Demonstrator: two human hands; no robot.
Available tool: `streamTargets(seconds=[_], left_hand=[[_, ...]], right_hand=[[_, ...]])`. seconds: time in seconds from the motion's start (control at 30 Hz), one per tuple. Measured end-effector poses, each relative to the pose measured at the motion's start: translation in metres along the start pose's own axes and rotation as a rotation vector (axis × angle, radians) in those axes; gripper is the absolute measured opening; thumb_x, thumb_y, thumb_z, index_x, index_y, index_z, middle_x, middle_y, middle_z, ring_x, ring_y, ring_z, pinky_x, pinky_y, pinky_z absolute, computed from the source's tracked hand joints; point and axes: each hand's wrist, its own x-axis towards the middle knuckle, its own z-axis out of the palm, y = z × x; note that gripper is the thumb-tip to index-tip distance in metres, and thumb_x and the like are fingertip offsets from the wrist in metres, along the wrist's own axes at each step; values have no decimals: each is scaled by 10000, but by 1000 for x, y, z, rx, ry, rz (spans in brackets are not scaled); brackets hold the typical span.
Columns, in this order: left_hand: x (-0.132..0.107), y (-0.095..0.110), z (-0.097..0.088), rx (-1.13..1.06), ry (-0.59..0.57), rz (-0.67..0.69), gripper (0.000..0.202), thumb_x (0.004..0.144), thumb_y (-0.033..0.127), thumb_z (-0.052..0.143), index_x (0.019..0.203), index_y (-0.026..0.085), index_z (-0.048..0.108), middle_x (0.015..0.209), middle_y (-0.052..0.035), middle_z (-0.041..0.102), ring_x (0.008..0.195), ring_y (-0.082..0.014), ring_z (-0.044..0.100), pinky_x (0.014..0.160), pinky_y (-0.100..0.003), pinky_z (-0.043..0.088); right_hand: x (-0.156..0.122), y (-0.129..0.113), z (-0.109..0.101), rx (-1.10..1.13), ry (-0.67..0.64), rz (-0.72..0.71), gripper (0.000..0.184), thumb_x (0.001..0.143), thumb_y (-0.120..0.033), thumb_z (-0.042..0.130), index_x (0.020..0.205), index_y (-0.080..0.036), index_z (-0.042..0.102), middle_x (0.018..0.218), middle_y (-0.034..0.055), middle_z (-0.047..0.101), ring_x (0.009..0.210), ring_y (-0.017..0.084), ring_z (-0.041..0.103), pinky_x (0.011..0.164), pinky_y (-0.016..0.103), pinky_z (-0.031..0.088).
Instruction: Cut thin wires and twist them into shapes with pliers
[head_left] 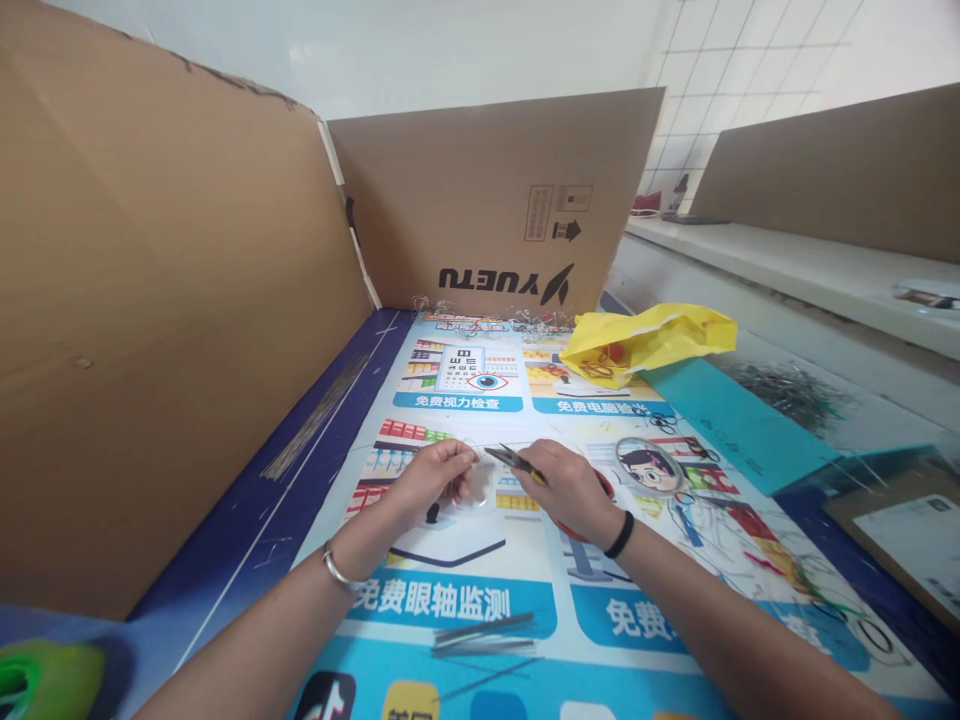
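My right hand is wrapped round a pair of pliers with pointed dark jaws and red and yellow handles. The jaws point left, towards my left hand, whose thumb and forefinger are pinched together. A thin wire seems to run from that pinch to the plier tips; its ends are hard to make out. Just below my left fingers is a clear rounded piece, blurred, and I cannot tell whether it is held. A round clear dish lies right of my right hand, over the printed mat.
Cut wires lie in front, with a bundle of straight wires at left. Cardboard panels wall the back and left. A yellow bag, a teal box flap and a wire heap occupy the right.
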Motion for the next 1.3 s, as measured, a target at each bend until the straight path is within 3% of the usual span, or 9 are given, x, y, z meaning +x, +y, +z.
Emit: streamTargets(seconds=[0.17,0.47,0.73,0.93,1.1,1.3], left_hand=[[-1,1,-3,10,-44,15,220,778,363,581,726,159,517,557,38,516,459,-70,492,445,-181,314],[0,1,-3,73,-23,-6,188,773,325,560,693,163,510,516,36,511,428,-69,454,426,-181,298],[0,2,0,116,85,-18,147,744,265,522,640,171,480,472,49,477,401,-68,428,411,-178,299],[-1,5,1,72,114,-7,121,725,255,524,649,173,479,485,56,468,400,-65,423,415,-179,313],[-1,3,0,80,92,-5,143,736,264,518,636,174,468,483,55,470,403,-63,431,422,-176,316],[2,-2,-2,150,43,14,196,772,320,516,647,174,479,481,45,483,406,-67,434,402,-172,272]], right_hand=[[1,0,-1,53,-1,34,55,829,-197,529,792,-191,569,749,19,599,751,151,559,699,265,443],[1,0,1,79,-12,27,74,837,-209,518,784,-188,565,757,31,590,754,158,551,695,275,444],[2,0,0,41,166,34,71,839,-217,514,871,-174,561,823,69,571,808,190,532,722,319,444],[0,-6,3,-125,1,-52,80,836,-215,524,823,-164,584,804,65,583,813,184,521,724,307,418],[0,-6,5,-224,-8,4,103,833,-242,536,799,-156,582,793,66,579,790,186,507,700,302,396],[0,-8,2,-237,19,-73,116,853,-236,510,843,-147,585,830,70,578,828,188,491,730,304,369]])
